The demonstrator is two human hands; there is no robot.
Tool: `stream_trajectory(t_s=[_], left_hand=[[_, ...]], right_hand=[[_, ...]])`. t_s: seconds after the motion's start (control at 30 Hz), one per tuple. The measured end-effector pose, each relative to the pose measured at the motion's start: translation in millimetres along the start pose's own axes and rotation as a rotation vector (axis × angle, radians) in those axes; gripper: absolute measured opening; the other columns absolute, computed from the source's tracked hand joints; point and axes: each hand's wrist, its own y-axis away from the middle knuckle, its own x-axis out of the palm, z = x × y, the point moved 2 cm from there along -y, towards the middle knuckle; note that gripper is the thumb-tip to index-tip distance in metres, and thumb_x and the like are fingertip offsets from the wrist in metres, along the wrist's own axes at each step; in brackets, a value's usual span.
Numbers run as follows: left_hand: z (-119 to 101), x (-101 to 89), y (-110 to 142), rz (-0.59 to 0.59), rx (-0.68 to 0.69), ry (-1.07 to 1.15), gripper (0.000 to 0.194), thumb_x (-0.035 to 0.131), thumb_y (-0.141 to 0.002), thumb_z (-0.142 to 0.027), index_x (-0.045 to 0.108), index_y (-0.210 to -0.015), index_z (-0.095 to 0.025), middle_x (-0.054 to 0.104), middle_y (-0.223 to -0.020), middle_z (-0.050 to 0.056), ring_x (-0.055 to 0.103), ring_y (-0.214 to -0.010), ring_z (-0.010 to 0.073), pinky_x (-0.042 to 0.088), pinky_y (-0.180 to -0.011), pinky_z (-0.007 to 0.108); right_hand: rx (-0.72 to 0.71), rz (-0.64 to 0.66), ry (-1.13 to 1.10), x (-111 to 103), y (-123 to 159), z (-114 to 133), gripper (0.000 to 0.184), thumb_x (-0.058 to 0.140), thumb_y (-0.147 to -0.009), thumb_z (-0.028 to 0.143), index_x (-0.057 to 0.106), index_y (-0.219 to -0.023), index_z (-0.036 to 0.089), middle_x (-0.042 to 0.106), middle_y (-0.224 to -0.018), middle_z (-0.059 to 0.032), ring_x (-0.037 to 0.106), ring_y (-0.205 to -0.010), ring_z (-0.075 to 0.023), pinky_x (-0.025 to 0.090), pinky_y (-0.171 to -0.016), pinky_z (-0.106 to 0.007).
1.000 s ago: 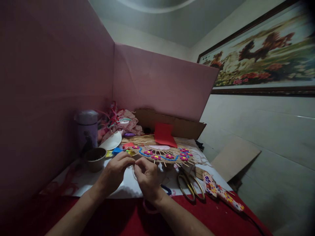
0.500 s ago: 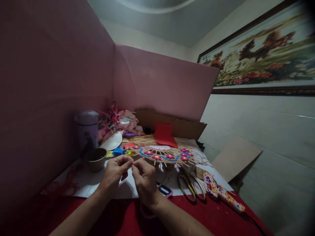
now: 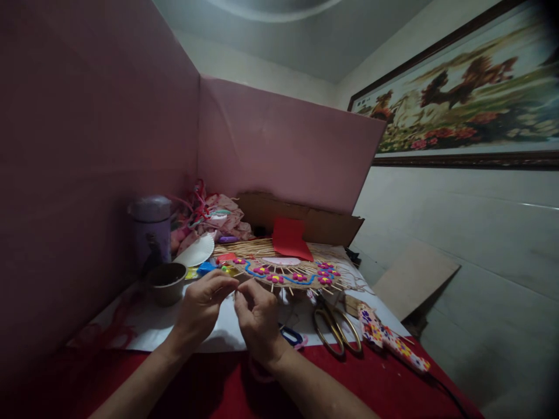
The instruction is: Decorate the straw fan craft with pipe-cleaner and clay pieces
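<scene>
My left hand (image 3: 204,305) and my right hand (image 3: 255,314) meet in front of me with fingertips pinched together and almost touching. Whatever sits between the fingers is too small and hidden to make out. Just beyond them lies a curved brown craft piece (image 3: 286,280), edged with thin sticks and decorated with pink flowers with yellow centres and a wavy blue line. Left of my left hand stands a grey-brown bowl (image 3: 167,286). Small blue and yellow packets (image 3: 205,268) lie behind that hand.
Gold-handled scissors (image 3: 335,331) and a flower-patterned glue gun (image 3: 393,340) with a cord lie at the right. A lidded purple cup (image 3: 152,235) stands at the left. Behind are a white paper plate (image 3: 195,250), straw-like sticks (image 3: 244,249), red paper (image 3: 290,237) and pink panels (image 3: 283,145).
A tiny pink bit that showed between my fingertips is now out of sight. My hands have shifted only slightly, and the whole view has moved a little.
</scene>
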Motion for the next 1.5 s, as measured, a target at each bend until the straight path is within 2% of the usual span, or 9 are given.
stream_trajectory(t_s=[0.1,0.27,0.47,0.67,0.83,1.03,1.13,1.33,1.5], left_hand=[[1.0,0.1,-0.1,0.006,-0.02,-0.048,0.01,0.059,-0.075,-0.02,0.069,-0.071,-0.018,0.063,-0.07,0.002,0.057,-0.066,0.0137,0.043,-0.061,0.024],[6.8,-2.5,-0.9,-0.093,-0.363,0.223,0.012,0.068,-0.066,-0.025,0.066,-0.071,-0.014,0.057,-0.055,-0.002,0.044,-0.042,0.0081,0.034,-0.04,0.021],[8.9,0.1,-1.7,-0.12,-0.582,0.622,0.026,0.08,-0.049,-0.028,0.065,-0.061,-0.01,0.056,-0.05,-0.001,0.041,-0.038,0.0055,0.031,-0.035,0.018],[10.0,5.2,0.9,-0.118,-0.781,0.803,0.029,0.084,-0.035,-0.017,0.066,-0.056,-0.01,0.057,-0.053,0.0,0.047,-0.045,0.006,0.034,-0.041,0.016],[10.1,2.9,-1.0,-0.14,-0.678,0.667,0.025,0.08,-0.047,-0.024,0.07,-0.067,-0.012,0.058,-0.054,0.0,0.042,-0.043,0.0052,0.031,-0.04,0.017],[-4.9,-4.8,-3.9,-0.1,-0.137,0.139,0.012,0.064,-0.069,-0.022,0.073,-0.076,-0.02,0.063,-0.076,0.004,0.056,-0.066,0.0147,0.043,-0.058,0.024],[-6.0,-5.4,-3.0,-0.016,-0.019,-0.034,0.013,0.061,-0.072,-0.019,0.073,-0.076,-0.021,0.064,-0.078,0.005,0.059,-0.074,0.018,0.044,-0.066,0.026],[-0.8,-5.8,-4.3,0.033,-0.03,-0.135,0.01,0.06,-0.072,-0.019,0.068,-0.067,-0.021,0.064,-0.068,0.004,0.057,-0.065,0.0168,0.041,-0.06,0.025],[1.9,-2.6,-3.7,0.018,-0.319,0.125,0.013,0.065,-0.067,-0.029,0.062,-0.063,-0.017,0.055,-0.054,-0.002,0.047,-0.046,0.0108,0.035,-0.044,0.021]], right_hand=[[-0.005,-0.002,-0.005,-0.3,-0.2,1.2,0.013,0.047,-0.08,0.019,0.053,-0.068,0.018,0.051,-0.062,0.0011,0.048,-0.058,-0.0121,0.033,-0.054,-0.022],[0.031,-0.015,-0.072,-0.9,-1.7,2.1,0.014,0.046,-0.085,0.026,0.055,-0.079,0.017,0.056,-0.065,0.0003,0.051,-0.059,-0.0122,0.036,-0.055,-0.021],[-0.026,0.026,-0.05,2.9,-0.5,4.5,0.018,0.044,-0.084,0.021,0.054,-0.07,0.019,0.053,-0.062,0.0015,0.048,-0.056,-0.0108,0.035,-0.053,-0.02],[-0.027,0.051,0.023,11.6,0.9,1.5,0.018,0.042,-0.083,0.019,0.055,-0.07,0.019,0.051,-0.057,0.0025,0.046,-0.05,-0.01,0.032,-0.05,-0.02],[-0.003,0.055,0.045,9.1,-0.3,-1.5,0.016,0.045,-0.082,0.023,0.055,-0.07,0.019,0.047,-0.052,0.0046,0.042,-0.045,-0.0092,0.03,-0.048,-0.02],[-0.009,0.02,0.097,4.5,-0.1,0.1,0.015,0.046,-0.08,0.021,0.057,-0.07,0.019,0.05,-0.055,0.0036,0.046,-0.049,-0.0099,0.031,-0.051,-0.02],[0.0,0.014,0.091,2.0,-0.6,0.1,0.016,0.045,-0.082,0.022,0.058,-0.072,0.019,0.053,-0.057,0.003,0.048,-0.051,-0.0105,0.032,-0.051,-0.02],[0.014,0.008,0.083,-1.7,-1.8,0.6,0.017,0.045,-0.084,0.024,0.059,-0.076,0.02,0.056,-0.06,0.0017,0.052,-0.054,-0.0116,0.034,-0.052,-0.02],[0.028,0.015,0.044,-1.9,-1.4,5.3,0.013,0.046,-0.083,0.024,0.058,-0.082,0.018,0.055,-0.057,0.0024,0.051,-0.049,-0.0115,0.033,-0.05,-0.021]])
